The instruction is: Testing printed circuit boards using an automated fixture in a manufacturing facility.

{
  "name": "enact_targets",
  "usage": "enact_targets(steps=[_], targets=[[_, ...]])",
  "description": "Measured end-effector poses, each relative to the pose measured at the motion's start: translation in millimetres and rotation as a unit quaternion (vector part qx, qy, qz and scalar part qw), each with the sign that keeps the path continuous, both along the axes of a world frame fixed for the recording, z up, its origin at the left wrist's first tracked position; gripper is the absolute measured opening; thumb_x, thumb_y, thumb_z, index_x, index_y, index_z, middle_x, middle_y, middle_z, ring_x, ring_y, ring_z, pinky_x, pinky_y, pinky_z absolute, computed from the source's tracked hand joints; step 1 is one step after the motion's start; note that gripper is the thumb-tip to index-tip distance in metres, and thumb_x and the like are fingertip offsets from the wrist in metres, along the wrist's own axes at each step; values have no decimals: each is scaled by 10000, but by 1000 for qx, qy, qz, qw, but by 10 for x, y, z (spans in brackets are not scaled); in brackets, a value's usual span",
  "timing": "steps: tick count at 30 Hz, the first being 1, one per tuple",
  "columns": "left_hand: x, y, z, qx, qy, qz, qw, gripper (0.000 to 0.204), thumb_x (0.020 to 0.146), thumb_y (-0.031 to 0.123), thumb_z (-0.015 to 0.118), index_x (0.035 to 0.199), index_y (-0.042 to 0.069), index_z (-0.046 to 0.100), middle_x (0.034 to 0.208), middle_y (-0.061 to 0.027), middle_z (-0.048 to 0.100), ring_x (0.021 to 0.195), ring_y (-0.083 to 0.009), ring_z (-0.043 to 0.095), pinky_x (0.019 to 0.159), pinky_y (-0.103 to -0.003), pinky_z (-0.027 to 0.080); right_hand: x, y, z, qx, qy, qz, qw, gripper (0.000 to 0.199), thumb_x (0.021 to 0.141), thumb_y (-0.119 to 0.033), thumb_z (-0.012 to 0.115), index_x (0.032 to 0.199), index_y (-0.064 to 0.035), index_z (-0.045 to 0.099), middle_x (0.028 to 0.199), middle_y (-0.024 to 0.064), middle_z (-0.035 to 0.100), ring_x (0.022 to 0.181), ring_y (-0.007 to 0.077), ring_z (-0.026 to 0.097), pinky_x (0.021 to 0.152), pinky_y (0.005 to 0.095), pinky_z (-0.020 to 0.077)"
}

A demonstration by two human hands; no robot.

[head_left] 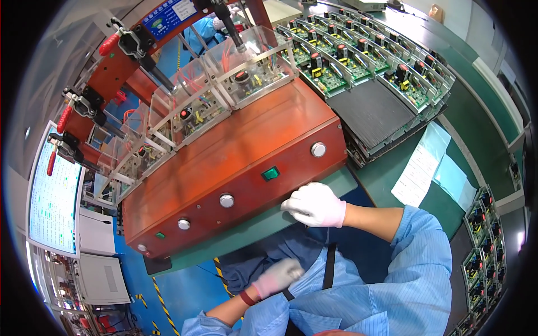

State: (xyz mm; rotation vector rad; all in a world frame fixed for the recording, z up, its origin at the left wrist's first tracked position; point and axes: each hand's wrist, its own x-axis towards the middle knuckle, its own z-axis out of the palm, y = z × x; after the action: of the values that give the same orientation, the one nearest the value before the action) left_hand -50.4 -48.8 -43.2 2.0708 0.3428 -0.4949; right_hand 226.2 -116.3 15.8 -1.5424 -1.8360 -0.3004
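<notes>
My right hand (pixel 315 205), in a white glove with a pink cuff, is curled into a loose fist at the front edge of the green bench (pixel 252 227). Nothing shows in its fingers. Just ahead of it is the front panel of a red test fixture (pixel 224 179), with round silver buttons (pixel 226 200) and a green switch (pixel 270 173). My left hand (pixel 280 277), gloved too, is low over my lap and smeared by motion, so its fingers are unclear. Circuit boards (pixel 244 81) sit under clear plastic covers (pixel 258 53) on the fixture.
Red-handled toggle clamps (pixel 109 43) line the fixture's frame. A rack of green circuit boards (pixel 330 78) stands at the far right beside a black mat (pixel 372 112). Paper sheets (pixel 421 165) lie on the right bench. A monitor (pixel 54 190) stands at left; more boards (pixel 485 246) are at right.
</notes>
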Motion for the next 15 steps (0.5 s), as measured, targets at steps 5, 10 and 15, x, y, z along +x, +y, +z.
enact_targets(steps=[5,10,15], targets=[[243,492,177,206,19,194,959,413,1031,376,513,1174,23,671,1179,-136,711,1031,-334,666,907,-396,507,-15,-5,-12,8,-1,6,1000,219,854,-187,627,1063,-175,692,884,28,629,802,241,605,749,330,473],[291,597,-338,298,-60,185,934,430,1054,381,460,1243,38,638,1203,-153,707,1052,-366,660,922,-403,501,-42,-16,-4,-6,1,6,1000,230,847,-188,630,1068,-176,689,882,27,622,800,239,602,747,329,471],[276,502,-124,158,-25,-24,987,344,1067,329,447,1090,37,627,1044,-150,675,880,-363,612,839,-445,486,-24,-8,-18,-9,0,0,1000,237,839,-181,635,1069,-176,689,881,26,620,796,236,602,747,329,470]])
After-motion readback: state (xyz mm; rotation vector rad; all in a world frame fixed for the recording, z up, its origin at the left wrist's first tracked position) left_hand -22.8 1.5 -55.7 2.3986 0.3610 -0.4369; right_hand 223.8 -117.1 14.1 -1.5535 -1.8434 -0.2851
